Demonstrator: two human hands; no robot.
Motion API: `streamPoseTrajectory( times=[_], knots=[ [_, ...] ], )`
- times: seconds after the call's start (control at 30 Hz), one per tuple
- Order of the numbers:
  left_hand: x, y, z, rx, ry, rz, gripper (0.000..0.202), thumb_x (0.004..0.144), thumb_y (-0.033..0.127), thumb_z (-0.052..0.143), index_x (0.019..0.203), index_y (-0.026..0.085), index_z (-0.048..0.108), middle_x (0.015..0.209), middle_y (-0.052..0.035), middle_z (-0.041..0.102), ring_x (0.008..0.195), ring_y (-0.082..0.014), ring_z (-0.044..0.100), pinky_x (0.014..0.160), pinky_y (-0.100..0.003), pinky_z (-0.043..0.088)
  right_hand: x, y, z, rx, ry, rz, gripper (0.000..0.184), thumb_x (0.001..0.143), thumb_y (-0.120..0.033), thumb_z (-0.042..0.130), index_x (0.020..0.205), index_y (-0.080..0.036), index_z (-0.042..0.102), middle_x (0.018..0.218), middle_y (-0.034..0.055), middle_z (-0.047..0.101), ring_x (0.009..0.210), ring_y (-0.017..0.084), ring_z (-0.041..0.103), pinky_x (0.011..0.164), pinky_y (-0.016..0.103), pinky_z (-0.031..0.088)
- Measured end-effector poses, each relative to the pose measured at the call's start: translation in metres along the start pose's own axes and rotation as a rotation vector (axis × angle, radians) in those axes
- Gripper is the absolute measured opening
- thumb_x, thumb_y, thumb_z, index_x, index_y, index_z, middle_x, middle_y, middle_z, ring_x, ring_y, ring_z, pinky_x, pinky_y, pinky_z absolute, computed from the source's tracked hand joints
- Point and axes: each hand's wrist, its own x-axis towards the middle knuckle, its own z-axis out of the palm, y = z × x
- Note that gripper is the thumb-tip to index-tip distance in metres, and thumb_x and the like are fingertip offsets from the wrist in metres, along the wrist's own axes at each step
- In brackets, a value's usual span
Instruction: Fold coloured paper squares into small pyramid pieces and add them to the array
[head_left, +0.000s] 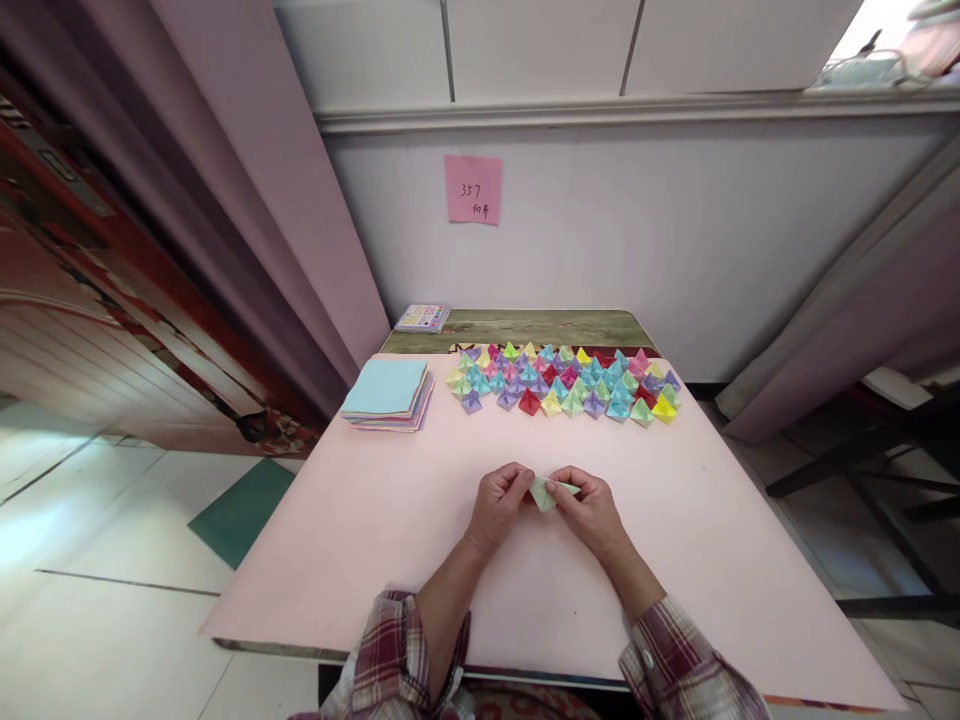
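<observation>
A small pale green folded paper piece [550, 492] is held between both hands above the pink table cover [360, 520]. My left hand [501, 505] pinches its left side with fingers curled. My right hand [590, 508] grips its right side, fingers closed over it. Beyond the hands, several finished folded paper shapes [566, 385] in many colours lie in rows near the far edge. A stack of square coloured paper sheets [388, 394], light blue on top, sits at the far left of the cover.
A small pack of coloured paper [422, 318] lies on the wooden tabletop [540, 328] behind the cover. A pink note [472, 189] is stuck on the white wall. Curtains hang left and right. A green sheet [241, 510] lies on the floor at left.
</observation>
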Motion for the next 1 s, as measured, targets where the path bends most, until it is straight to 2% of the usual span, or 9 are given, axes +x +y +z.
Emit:
streamPoseTrajectory(
  times=[0.07, 0.13, 0.2, 0.33, 0.4, 0.47, 0.67, 0.83, 1.0],
  knots=[
    [0.000, -0.001, 0.001, -0.065, -0.061, -0.030, 0.022, 0.079, 0.034, 0.070, 0.077, 0.014, 0.062, 0.071, 0.0002, 0.061, 0.066, -0.0114, 0.056, 0.065, -0.023, 0.046, 0.001, 0.003, 0.000, 0.057, 0.017, 0.019, 0.030, 0.079, -0.047, 0.067, 0.078, -0.017, 0.066, 0.062, -0.0018, 0.057, 0.047, 0.009, 0.042, 0.045, 0.021, 0.033],
    [-0.001, -0.003, 0.003, -0.122, -0.124, -0.085, 0.025, 0.073, 0.031, 0.077, 0.085, 0.014, 0.063, 0.081, -0.0027, 0.067, 0.074, -0.0139, 0.061, 0.070, -0.025, 0.048, 0.001, 0.005, 0.000, 0.093, 0.031, 0.028, 0.029, 0.079, -0.046, 0.068, 0.079, -0.017, 0.066, 0.061, -0.0013, 0.058, 0.047, 0.010, 0.046, 0.045, 0.022, 0.037],
    [-0.001, -0.004, 0.005, -0.142, -0.136, -0.129, 0.028, 0.072, 0.031, 0.078, 0.090, 0.014, 0.065, 0.086, -0.0055, 0.070, 0.078, -0.0159, 0.064, 0.074, -0.028, 0.050, 0.000, 0.006, 0.000, 0.061, 0.065, -0.008, 0.027, 0.079, -0.044, 0.069, 0.087, -0.018, 0.069, 0.070, 0.0013, 0.063, 0.051, 0.011, 0.051, 0.049, 0.024, 0.043],
    [-0.001, -0.008, 0.004, -0.160, -0.064, -0.133, 0.031, 0.073, 0.033, 0.077, 0.094, 0.013, 0.067, 0.089, -0.0078, 0.073, 0.080, -0.0167, 0.066, 0.078, -0.031, 0.053, -0.003, 0.000, 0.001, -0.174, 0.260, -0.294, 0.032, 0.081, -0.035, 0.069, 0.110, -0.023, 0.068, 0.103, 0.0082, 0.065, 0.077, 0.018, 0.062, 0.067, 0.032, 0.053],
    [0.000, -0.010, 0.004, -0.173, -0.032, -0.117, 0.031, 0.073, 0.032, 0.077, 0.096, 0.013, 0.068, 0.091, -0.0076, 0.073, 0.081, -0.0168, 0.067, 0.080, -0.032, 0.054, -0.004, -0.003, 0.002, -0.293, 0.340, -0.448, 0.028, 0.083, -0.031, 0.068, 0.110, -0.025, 0.069, 0.109, 0.0092, 0.062, 0.095, 0.023, 0.061, 0.079, 0.037, 0.053],
    [0.000, -0.011, 0.004, -0.178, -0.017, -0.105, 0.031, 0.073, 0.032, 0.078, 0.095, 0.013, 0.068, 0.090, -0.0070, 0.073, 0.081, -0.0166, 0.067, 0.081, -0.032, 0.054, -0.005, -0.005, 0.004, -0.381, 0.371, -0.529, 0.025, 0.084, -0.028, 0.066, 0.109, -0.027, 0.071, 0.109, 0.0093, 0.061, 0.102, 0.024, 0.059, 0.086, 0.039, 0.052],
    [0.000, -0.012, 0.005, -0.185, 0.000, -0.099, 0.028, 0.071, 0.032, 0.079, 0.089, 0.013, 0.067, 0.086, -0.0057, 0.073, 0.080, -0.0170, 0.068, 0.082, -0.035, 0.055, -0.006, 0.004, 0.009, -0.540, 0.408, -0.610, 0.028, 0.086, -0.024, 0.064, 0.112, -0.030, 0.071, 0.111, 0.0086, 0.062, 0.101, 0.023, 0.060, 0.084, 0.038, 0.054],
    [0.000, -0.011, 0.005, -0.203, 0.016, -0.120, 0.033, 0.072, 0.033, 0.078, 0.096, 0.013, 0.067, 0.090, -0.0068, 0.073, 0.081, -0.0173, 0.068, 0.081, -0.034, 0.056, -0.007, 0.006, 0.009, -0.664, 0.433, -0.658, 0.032, 0.086, -0.021, 0.064, 0.115, -0.034, 0.069, 0.114, 0.0068, 0.065, 0.101, 0.024, 0.061, 0.088, 0.041, 0.050],
    [0.000, -0.010, 0.005, -0.182, 0.041, -0.096, 0.025, 0.072, 0.033, 0.077, 0.085, 0.015, 0.065, 0.080, -0.0031, 0.071, 0.075, -0.0158, 0.067, 0.078, -0.032, 0.055, -0.009, 0.004, 0.008, -0.663, 0.451, -0.681, 0.023, 0.084, -0.022, 0.066, 0.103, -0.032, 0.073, 0.112, 0.0060, 0.067, 0.102, 0.025, 0.061, 0.089, 0.041, 0.048]
  ],
)
